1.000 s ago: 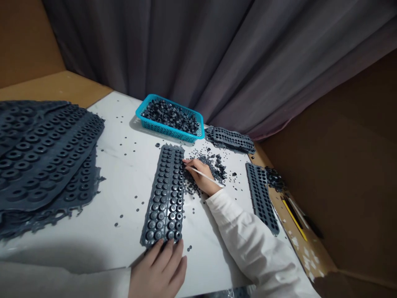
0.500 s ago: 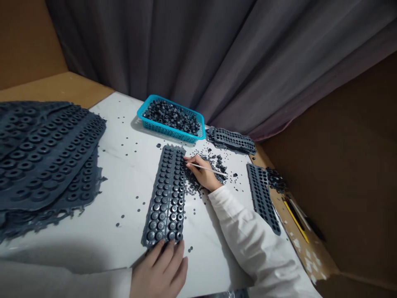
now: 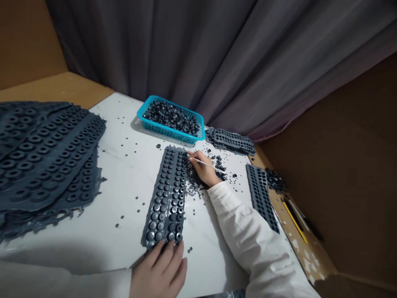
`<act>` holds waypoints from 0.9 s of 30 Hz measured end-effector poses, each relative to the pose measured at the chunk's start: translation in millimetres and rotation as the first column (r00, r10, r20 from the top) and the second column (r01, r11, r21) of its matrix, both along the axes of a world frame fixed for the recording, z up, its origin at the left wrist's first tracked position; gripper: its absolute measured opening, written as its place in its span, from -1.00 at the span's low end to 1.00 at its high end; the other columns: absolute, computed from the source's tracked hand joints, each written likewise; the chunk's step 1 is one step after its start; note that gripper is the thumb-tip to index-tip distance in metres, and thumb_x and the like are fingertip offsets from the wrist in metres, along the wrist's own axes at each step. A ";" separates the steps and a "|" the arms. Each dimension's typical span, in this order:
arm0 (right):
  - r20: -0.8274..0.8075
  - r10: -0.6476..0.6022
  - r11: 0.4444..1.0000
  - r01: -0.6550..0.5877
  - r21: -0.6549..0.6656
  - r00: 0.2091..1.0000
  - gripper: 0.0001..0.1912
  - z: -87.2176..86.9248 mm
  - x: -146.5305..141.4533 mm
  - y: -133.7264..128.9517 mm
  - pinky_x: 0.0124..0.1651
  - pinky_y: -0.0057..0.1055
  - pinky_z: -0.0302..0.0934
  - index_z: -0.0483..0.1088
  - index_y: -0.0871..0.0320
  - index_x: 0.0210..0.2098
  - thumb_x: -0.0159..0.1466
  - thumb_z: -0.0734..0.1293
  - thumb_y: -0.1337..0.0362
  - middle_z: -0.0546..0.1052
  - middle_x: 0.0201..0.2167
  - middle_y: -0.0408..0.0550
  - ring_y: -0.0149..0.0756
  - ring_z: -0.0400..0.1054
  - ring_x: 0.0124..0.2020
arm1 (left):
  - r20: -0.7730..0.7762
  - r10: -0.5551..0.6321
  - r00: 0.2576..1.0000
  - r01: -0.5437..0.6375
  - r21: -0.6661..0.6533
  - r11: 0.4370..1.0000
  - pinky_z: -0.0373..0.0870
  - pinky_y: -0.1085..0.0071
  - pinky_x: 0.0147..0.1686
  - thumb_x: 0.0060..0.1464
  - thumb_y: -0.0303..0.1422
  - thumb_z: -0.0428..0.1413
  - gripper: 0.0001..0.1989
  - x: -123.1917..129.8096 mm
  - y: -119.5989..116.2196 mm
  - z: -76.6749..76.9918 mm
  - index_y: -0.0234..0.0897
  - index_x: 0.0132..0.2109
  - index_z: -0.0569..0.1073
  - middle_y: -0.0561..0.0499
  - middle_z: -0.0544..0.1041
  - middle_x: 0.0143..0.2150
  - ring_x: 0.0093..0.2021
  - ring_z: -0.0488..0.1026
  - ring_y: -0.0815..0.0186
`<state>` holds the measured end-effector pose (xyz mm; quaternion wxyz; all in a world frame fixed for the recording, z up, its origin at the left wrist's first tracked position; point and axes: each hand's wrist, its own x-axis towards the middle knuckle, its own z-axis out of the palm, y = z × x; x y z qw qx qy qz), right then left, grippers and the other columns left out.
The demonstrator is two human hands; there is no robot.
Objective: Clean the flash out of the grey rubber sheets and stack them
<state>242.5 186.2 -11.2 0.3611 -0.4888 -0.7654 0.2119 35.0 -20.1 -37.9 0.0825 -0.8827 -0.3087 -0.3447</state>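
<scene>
A dark grey rubber sheet point(image 3: 167, 186) with rows of round raised caps lies lengthwise on the white table. At its near end my left hand point(image 3: 163, 267) lies flat, with the fingertips on the edge of the sheet. My right hand point(image 3: 203, 167) pinches a thin white stick point(image 3: 212, 166) beside the far right corner of the sheet. The stick's tip is close to the last caps of the right row; whether it touches them I cannot tell. Small dark discs point(image 3: 194, 188) are scattered under and around my right hand.
Behind the sheet stands a blue basket point(image 3: 170, 132) full of small dark rubber pieces. Piled sheets point(image 3: 52, 161) cover the left side. Perforated sheets point(image 3: 232, 140) lie at the back right, another sheet point(image 3: 262, 194) at the right edge, near a yellow-handled tool point(image 3: 294, 219).
My right hand has moved slightly away from me and to the right with the stick, along the sheet's right row. My left hand has stayed in place.
</scene>
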 end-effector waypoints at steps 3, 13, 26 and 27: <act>-0.021 0.042 0.999 -0.043 -0.023 0.999 -0.85 -1.2 -1.2 -3.8 -0.05 -0.28 0.29 0.25 0.08 -0.35 0.29 0.19 0.16 0.55 -0.20 -0.02 -0.22 0.39 0.02 | 0.004 0.000 1.000 0.000 0.005 1.000 0.15 0.30 0.00 0.15 -0.47 -0.07 -0.79 -0.2 0.4 0.5 -0.18 -0.26 0.44 0.05 0.56 -0.18 -0.15 0.38 0.27; 0.053 0.075 0.997 -0.073 -0.024 0.996 -0.88 -2.2 0.1 -2.2 -0.07 -0.28 0.30 0.26 0.07 -0.34 0.29 0.18 0.20 0.55 -0.16 0.01 -0.20 0.41 -0.01 | -0.013 -0.006 1.000 0.006 -0.010 1.000 0.15 0.30 0.00 0.14 -0.48 -0.06 -0.81 -1.2 0.5 3.0 -0.18 -0.25 0.44 0.05 0.56 -0.17 -0.13 0.38 0.27; -0.011 -0.087 0.996 0.088 0.033 0.996 -0.85 0.0 8.7 13.7 -0.08 -0.26 0.28 0.22 0.07 -0.33 0.30 0.16 0.15 0.55 -0.25 -0.01 -0.15 0.41 -0.03 | 0.007 0.012 1.000 -0.012 -0.007 1.000 0.15 0.31 0.00 0.14 -0.50 -0.09 -0.78 -0.7 -1.4 3.0 -0.18 -0.26 0.44 0.07 0.56 -0.19 -0.14 0.38 0.28; -0.026 -0.064 0.998 0.064 0.024 0.998 -0.85 0.1 8.8 11.6 -0.07 -0.26 0.28 0.22 0.07 -0.34 0.30 0.17 0.15 0.55 -0.26 -0.01 -0.16 0.41 -0.01 | 0.004 0.013 1.000 -0.013 -0.010 1.000 0.15 0.31 -0.01 0.14 -0.50 -0.09 -0.77 -0.8 -1.3 3.3 -0.18 -0.26 0.44 0.07 0.56 -0.19 -0.15 0.38 0.28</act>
